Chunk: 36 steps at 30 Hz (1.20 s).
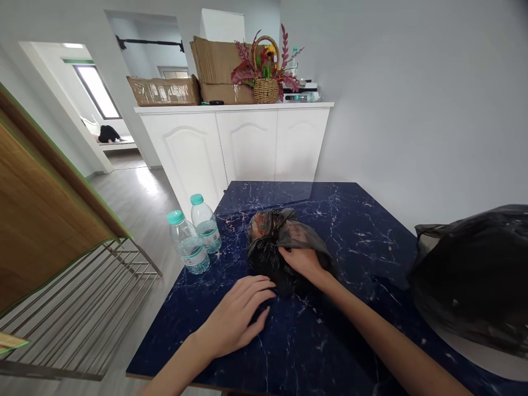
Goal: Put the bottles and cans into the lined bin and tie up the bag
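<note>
Evidently the thin film is the weak point here. The black plastic bag (pixel 266 258) lies crumpled mid-table, and the right hand (pixel 304 262) has its fingers beneath a layer of it; whether they grip anything inside, I cannot tell. A fingernail or a hard tug could tear that film, or the loose folds could snag on the fingers and drag the bag along the table (pixel 325 352). The left hand (pixel 243 311) rests open, palm down, just beside the bag, apparently not bracing it, so sliding seems possible. The nearer water bottle (pixel 190 250) and farther water bottle (pixel 207 228) stand upright near the left edge; a wide leftward sweep could topple them off.
</note>
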### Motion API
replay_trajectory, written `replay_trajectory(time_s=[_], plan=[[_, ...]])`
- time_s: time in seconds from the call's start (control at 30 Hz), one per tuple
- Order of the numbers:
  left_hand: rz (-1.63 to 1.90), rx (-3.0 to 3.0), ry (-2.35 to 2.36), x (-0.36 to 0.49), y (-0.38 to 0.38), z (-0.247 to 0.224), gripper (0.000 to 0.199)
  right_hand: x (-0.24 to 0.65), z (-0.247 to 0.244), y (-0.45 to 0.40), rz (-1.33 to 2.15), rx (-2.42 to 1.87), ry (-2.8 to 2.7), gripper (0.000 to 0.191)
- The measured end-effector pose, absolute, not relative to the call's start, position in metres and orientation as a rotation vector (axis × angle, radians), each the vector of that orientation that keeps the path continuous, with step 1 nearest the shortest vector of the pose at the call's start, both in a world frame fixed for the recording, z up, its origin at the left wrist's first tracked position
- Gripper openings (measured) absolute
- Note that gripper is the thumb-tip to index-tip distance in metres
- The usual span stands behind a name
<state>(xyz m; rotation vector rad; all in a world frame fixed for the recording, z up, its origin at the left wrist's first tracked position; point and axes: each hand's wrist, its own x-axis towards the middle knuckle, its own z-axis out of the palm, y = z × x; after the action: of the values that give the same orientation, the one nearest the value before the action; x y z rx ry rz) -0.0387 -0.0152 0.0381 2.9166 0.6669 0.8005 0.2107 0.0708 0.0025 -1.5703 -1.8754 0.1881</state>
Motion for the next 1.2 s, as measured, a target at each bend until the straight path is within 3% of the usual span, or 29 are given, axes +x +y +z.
replay_trajectory(time_s=[0.13, 0.43, 0.6, 0.73, 0.83, 1.2], plan=[[0.672, 2.910, 0.598, -0.007, -0.001, 0.041, 0.037, 0.224, 0.024, 0.036, 0.226, -1.604, -1.822, 0.050], [0.994, 2.893, 0.675, 0.024, -0.019, 0.038, 0.035, 0.274, 0.057, -0.083, 0.677, -1.767, -1.585, 0.053], [0.933, 2.866, 0.749, 0.048, -0.022, 0.035, 0.050, 0.275, 0.051, -0.089, 0.736, -1.780, -1.453, 0.051], [0.847, 2.718, 0.804, 0.049, -0.014, 0.034, 0.015, 0.277, 0.040, -0.089, 0.928, -1.692, -1.378, 0.065], [0.881, 2.360, 0.919, 0.045, -0.008, 0.040, 0.012, 0.282, 0.030, -0.092, 1.057, -1.631, -1.342, 0.070], [0.993, 1.822, 1.013, 0.061, 0.016, 0.056, 0.028, 0.284, 0.018, -0.099, 1.097, -1.468, -1.277, 0.071]])
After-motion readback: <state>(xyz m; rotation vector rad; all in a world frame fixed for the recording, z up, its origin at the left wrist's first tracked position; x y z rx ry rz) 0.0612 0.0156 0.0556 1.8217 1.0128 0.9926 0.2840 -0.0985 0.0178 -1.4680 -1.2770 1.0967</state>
